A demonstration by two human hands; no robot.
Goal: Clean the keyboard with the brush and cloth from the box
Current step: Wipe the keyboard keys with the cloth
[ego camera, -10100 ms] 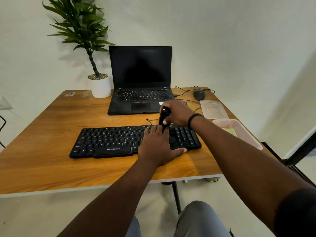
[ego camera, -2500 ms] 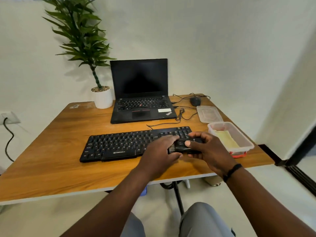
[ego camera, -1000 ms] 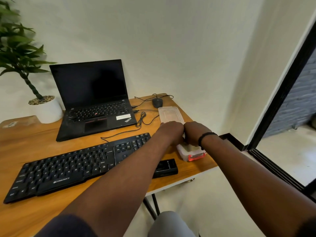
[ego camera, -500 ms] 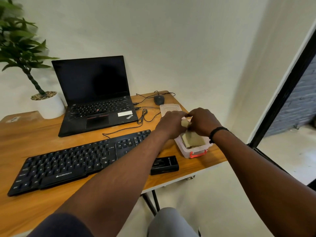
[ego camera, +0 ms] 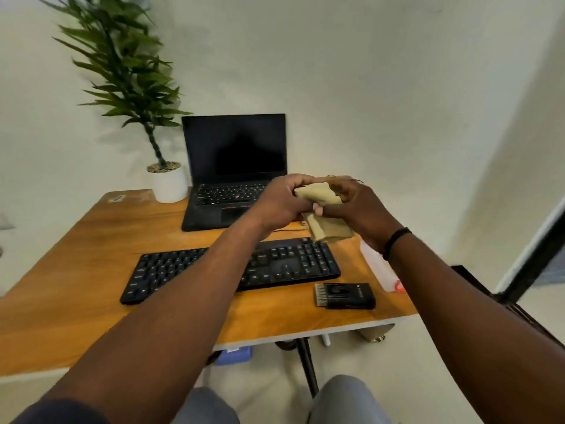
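Observation:
A tan cloth [ego camera: 324,212] hangs folded in the air above the far right end of the black keyboard [ego camera: 284,264]. My left hand [ego camera: 282,200] grips its upper left part and my right hand [ego camera: 359,206] grips its right side. The black brush [ego camera: 345,296] lies flat on the desk just in front of the keyboard's right end, bristles pointing left. The clear box [ego camera: 379,267] stands at the right desk edge, mostly hidden behind my right forearm.
An open black laptop [ego camera: 235,172] sits behind the keyboard on the wooden desk [ego camera: 76,270]. A potted plant in a white pot [ego camera: 169,183] stands at the back left. A dark door frame [ego camera: 532,264] rises on the right.
Both hands have lifted the cloth out of the box and carried it left and up, over the keyboard's right end. The view has swung back to the left.

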